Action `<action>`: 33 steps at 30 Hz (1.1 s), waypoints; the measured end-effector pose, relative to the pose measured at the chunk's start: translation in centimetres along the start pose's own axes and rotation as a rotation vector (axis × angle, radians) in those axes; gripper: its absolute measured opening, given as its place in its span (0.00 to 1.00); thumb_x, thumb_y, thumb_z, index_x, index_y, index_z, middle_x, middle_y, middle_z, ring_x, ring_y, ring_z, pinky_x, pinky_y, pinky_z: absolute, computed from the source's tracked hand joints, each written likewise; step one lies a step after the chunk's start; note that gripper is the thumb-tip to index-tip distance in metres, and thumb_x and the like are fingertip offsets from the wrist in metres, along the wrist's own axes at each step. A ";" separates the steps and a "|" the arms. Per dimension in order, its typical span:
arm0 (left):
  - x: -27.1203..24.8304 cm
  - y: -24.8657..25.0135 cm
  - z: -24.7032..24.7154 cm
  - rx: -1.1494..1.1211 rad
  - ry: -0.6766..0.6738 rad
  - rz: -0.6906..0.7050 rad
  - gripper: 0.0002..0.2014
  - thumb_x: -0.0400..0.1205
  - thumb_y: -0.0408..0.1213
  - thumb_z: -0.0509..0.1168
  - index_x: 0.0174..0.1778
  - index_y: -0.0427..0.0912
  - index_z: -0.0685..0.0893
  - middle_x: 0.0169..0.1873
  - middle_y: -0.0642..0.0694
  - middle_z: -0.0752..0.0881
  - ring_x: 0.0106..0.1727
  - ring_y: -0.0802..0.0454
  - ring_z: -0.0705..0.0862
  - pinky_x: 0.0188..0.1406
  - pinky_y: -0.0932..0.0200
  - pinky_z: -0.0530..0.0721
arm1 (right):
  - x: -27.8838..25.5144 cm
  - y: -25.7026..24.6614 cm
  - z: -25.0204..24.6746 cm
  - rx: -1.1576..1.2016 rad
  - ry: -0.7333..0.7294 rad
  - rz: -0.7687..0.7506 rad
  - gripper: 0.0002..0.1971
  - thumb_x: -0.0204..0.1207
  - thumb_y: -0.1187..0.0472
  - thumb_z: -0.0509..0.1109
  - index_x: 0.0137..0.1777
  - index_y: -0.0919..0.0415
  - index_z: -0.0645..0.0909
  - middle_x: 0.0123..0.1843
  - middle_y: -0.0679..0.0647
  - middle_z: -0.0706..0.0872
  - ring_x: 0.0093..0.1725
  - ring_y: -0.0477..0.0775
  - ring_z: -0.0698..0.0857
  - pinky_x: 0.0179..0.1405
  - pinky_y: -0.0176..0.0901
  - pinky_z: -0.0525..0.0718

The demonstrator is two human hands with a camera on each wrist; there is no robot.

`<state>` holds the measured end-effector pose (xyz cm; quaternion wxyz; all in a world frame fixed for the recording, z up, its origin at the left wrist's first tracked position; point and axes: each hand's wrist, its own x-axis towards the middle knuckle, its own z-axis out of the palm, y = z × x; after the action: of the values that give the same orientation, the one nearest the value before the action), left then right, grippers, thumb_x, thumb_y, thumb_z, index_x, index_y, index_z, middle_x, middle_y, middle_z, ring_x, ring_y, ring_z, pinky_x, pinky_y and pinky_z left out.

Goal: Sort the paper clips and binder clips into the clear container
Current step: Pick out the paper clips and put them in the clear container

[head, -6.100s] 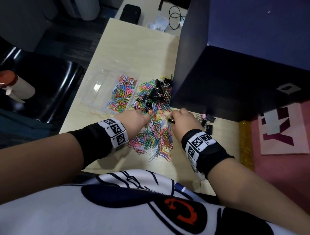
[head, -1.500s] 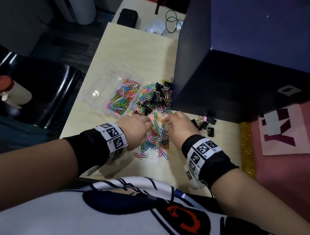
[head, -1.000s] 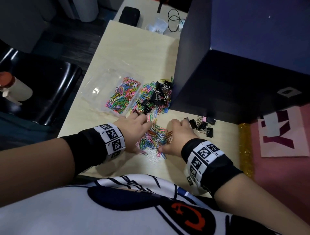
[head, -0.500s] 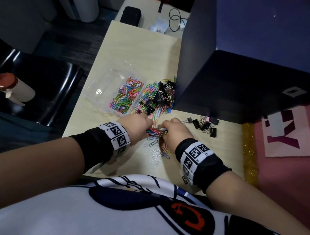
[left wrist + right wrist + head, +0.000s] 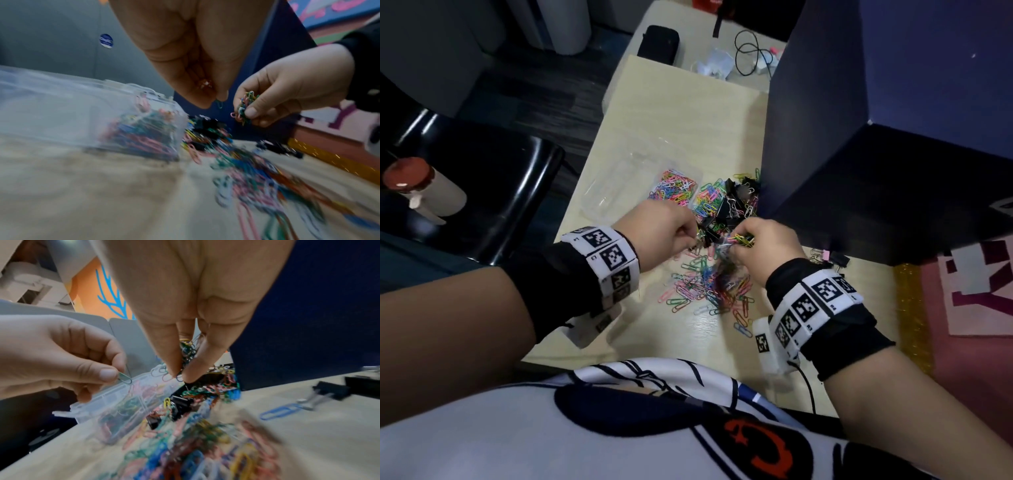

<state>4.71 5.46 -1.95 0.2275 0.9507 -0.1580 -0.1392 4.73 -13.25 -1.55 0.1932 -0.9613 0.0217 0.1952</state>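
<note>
Coloured paper clips (image 5: 709, 284) lie scattered on the wooden table (image 5: 688, 113) in front of me, mixed farther back with black binder clips (image 5: 736, 195). The clear container (image 5: 619, 185) stands at the left and holds many paper clips (image 5: 674, 186) in its right compartment. My right hand (image 5: 763, 240) is raised over the pile and pinches a bunch of paper clips (image 5: 245, 107). My left hand (image 5: 664, 229), also raised, pinches a green paper clip (image 5: 124, 378) between thumb and forefinger, close to the container's near corner (image 5: 86, 408).
A dark blue partition (image 5: 859, 137) stands right behind the pile. Several more binder clips (image 5: 832, 257) lie by its foot at the right. A black chair (image 5: 482, 185) and a bottle (image 5: 417, 192) are left of the table. A black case (image 5: 657, 44) and cables (image 5: 750, 54) sit at the far end.
Both hands had raked the clips together on the table, then rose off it. The right hand came up with a bunch of clips and the left with one clip.
</note>
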 end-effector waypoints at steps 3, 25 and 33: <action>-0.1 -1.5 -1.6 -0.078 0.082 -0.083 0.06 0.77 0.41 0.71 0.47 0.45 0.87 0.42 0.49 0.88 0.46 0.51 0.85 0.46 0.64 0.75 | 1.1 -2.3 0.0 0.088 0.060 -0.046 0.07 0.75 0.57 0.72 0.53 0.51 0.85 0.52 0.53 0.88 0.53 0.56 0.84 0.51 0.39 0.78; -0.9 -5.9 0.1 0.520 -0.135 0.152 0.23 0.82 0.57 0.54 0.66 0.48 0.75 0.66 0.50 0.75 0.69 0.47 0.72 0.61 0.47 0.71 | 6.6 -8.6 2.7 -0.385 -0.271 -0.271 0.30 0.73 0.72 0.62 0.75 0.53 0.73 0.74 0.59 0.75 0.70 0.62 0.77 0.67 0.48 0.75; -1.3 -5.6 0.2 0.449 -0.093 0.133 0.28 0.80 0.55 0.59 0.73 0.47 0.69 0.74 0.48 0.68 0.73 0.45 0.69 0.65 0.44 0.70 | 4.7 -6.0 2.3 -0.095 -0.018 -0.246 0.25 0.77 0.71 0.57 0.72 0.50 0.72 0.74 0.54 0.69 0.64 0.58 0.80 0.64 0.47 0.77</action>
<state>4.74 10.60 -4.57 0.0117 0.9575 -0.2577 -0.1292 8.90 -6.69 -3.09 0.1702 -0.9630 -0.1074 0.1795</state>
